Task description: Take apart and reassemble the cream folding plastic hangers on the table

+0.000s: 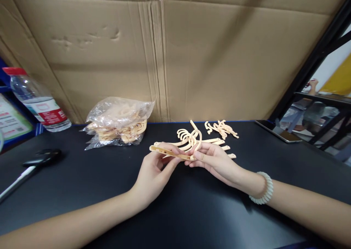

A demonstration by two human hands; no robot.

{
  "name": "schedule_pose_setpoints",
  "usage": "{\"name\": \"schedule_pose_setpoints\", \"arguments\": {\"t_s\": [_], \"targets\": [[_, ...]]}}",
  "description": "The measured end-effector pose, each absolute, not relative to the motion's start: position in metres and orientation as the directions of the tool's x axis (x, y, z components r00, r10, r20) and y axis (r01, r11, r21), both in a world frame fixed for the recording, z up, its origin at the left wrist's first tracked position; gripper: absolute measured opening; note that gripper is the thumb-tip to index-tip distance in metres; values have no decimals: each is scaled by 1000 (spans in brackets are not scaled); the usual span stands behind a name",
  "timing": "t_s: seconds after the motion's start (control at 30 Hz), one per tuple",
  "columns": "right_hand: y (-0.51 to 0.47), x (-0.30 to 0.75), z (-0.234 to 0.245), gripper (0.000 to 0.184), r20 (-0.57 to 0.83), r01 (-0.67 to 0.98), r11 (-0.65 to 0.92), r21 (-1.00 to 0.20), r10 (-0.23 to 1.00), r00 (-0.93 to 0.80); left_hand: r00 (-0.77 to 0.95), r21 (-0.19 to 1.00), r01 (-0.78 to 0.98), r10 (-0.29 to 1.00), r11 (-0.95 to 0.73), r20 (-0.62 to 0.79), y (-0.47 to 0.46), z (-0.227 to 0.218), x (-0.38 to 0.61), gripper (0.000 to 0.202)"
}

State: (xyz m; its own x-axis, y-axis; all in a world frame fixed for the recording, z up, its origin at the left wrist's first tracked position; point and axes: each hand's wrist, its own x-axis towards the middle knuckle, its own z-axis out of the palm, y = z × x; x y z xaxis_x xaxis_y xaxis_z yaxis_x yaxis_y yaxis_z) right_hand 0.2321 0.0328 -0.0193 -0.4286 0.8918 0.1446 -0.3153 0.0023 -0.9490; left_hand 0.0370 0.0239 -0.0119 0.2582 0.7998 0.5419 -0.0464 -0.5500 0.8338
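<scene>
Both my hands hold one beige plastic hanger [175,152] just above the black table [82,183]. My left hand [153,172] pinches the hanger's flat bar from below, fingers closed on it. My right hand [212,159] grips its right end near the curved hook, fingers closed. Behind the hands a small stack of the same beige hangers [219,143] lies on the table. Farther back sits a little heap of loose beige hooks [222,129].
A clear plastic bag [117,123] with more beige parts lies at the back left. A water bottle [38,102] lies at the far left, a black-and-white tool [33,165] below it. A phone [278,132] rests at the right. A cardboard wall [175,51] closes the back.
</scene>
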Motion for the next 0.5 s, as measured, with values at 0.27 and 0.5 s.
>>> {"name": "schedule_pose_setpoints", "arguments": {"t_s": [0.27, 0.5], "targets": [[33, 233, -18, 17, 111, -331, -45, -943, 892, -437, 267, 806, 18, 780, -592, 567, 22, -12, 37, 5], [34, 234, -19, 13, 129, -361, -55, -931, 875, -466, 259, 793, 37, 773, -608, 580, 23, -14, 36, 5]]}}
